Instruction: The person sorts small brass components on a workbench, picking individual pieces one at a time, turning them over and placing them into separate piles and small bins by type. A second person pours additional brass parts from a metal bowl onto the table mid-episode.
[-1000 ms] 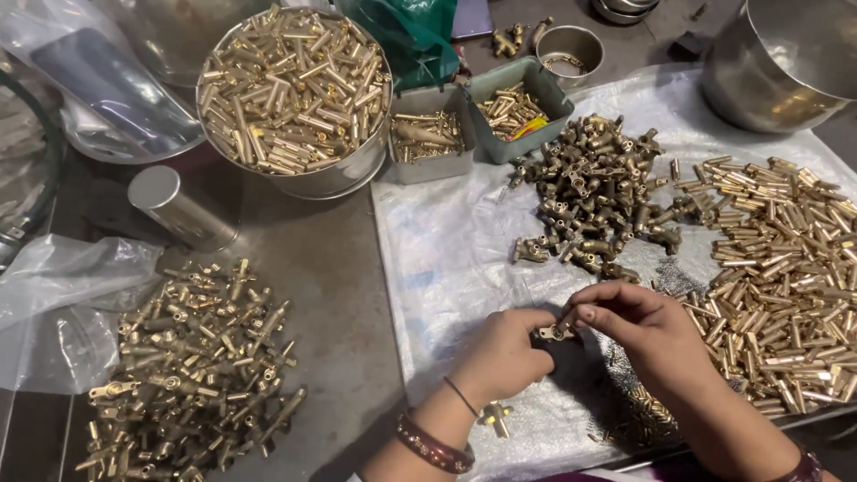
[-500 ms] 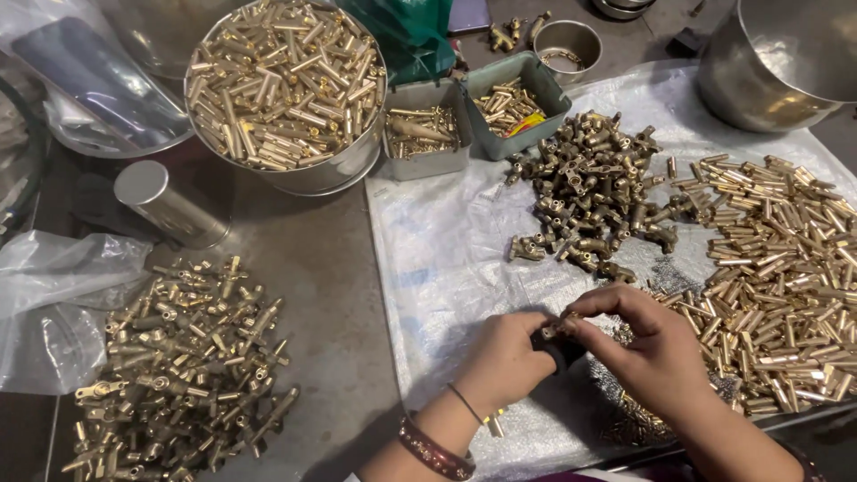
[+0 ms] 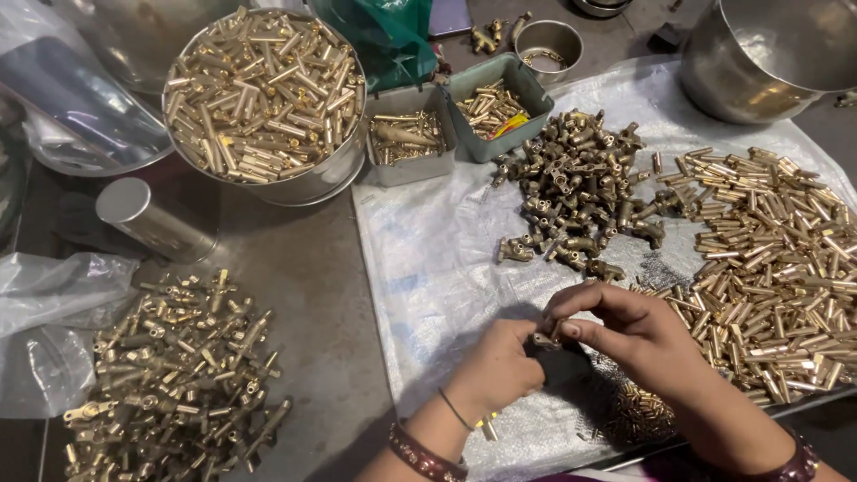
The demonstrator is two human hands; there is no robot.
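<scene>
**Both hands pinching one small brass fitting, lower centre**

Head view: the left hand (image 3: 495, 370) and right hand (image 3: 638, 335) are meeting at lower centre of the frame, fingers of both closing on a small brass fitting (image 3: 542, 340) held between the fingertips, just above the white plastic sheet (image 3: 428, 259) that is covering the tabletop (image 3: 295, 268). A heap of dark brass fittings (image 3: 576, 192) is lying right of centre, above the hands. A spread of brass tubes (image 3: 772, 259) is filling the right side, close by the right hand. A round metal tub full of brass tubes (image 3: 263, 85) is sitting at upper left. Two small grey trays (image 3: 451, 120) are standing at top centre. Another pile of assembled brass parts (image 3: 174, 375) is lying at lower left on bare tabletop, beside clear plastic bags (image 3: 54, 330).
</scene>
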